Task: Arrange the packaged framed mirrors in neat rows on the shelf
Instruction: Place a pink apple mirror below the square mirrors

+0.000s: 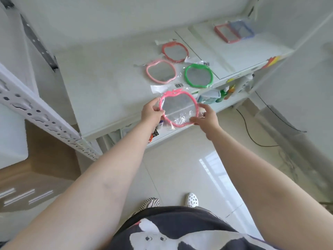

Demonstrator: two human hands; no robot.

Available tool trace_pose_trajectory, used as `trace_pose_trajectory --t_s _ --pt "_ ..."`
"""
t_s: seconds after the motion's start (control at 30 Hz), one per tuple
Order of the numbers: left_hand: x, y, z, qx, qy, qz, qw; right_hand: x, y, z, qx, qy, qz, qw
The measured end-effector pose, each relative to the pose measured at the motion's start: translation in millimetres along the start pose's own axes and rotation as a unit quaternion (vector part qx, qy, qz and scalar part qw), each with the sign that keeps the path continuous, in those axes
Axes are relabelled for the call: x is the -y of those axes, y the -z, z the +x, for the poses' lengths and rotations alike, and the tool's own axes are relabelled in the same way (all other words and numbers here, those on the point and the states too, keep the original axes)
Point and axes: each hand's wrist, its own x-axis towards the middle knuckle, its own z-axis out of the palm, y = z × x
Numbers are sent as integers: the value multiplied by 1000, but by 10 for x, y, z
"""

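A bright pink apple-shaped framed mirror in a clear plastic sleeve (pixel 178 110) hangs in the air over the front edge of the white metal shelf (pixel 100 91), held between both hands. The left hand (pixel 152 112) pinches the frame's left rim with curled fingers; the right hand (pixel 207 117) pinches the lower right rim and the loose plastic there, so each grip is closed on the same mirror.

Behind it on the shelf lie three more packaged mirrors: a pale pink apple-shaped one (pixel 160 71), a green apple-shaped one (pixel 199 75) just beside it, and a red apple-shaped one (pixel 175 51) farther back. Two rectangular packaged mirrors, one red-framed (pixel 226 34) and one blue-framed (pixel 242 29), overlap well apart at the far right.

The step in hand appears to be setting the bright pink mirror down to begin a front row. Done well, it would go flat, in line below the pale pink one with its stem end pointing the same way, the gap matching the others, and the trailing plastic tucked so nothing overhangs the edge. Lowering both sides together should keep the slippery sleeve from sliding.

Below, a lower shelf holds bottles (pixel 225 92), and a black cable (pixel 252 134) crosses the tiled floor.
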Motion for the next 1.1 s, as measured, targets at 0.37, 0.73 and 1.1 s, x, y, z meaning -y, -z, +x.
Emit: trace_pose_trajectory --t_s 0.37,0.73,1.1 --pt "225 -2077 -222 102 2 54 993 -980 1780 68 -90 -39 17 995" --pt "171 -3851 -421 133 20 57 989 -1654 3400 431 -103 -68 -1 992" --pt "-157 -4694 187 138 23 99 985 -1668 3989 1277 -113 -78 6 991"
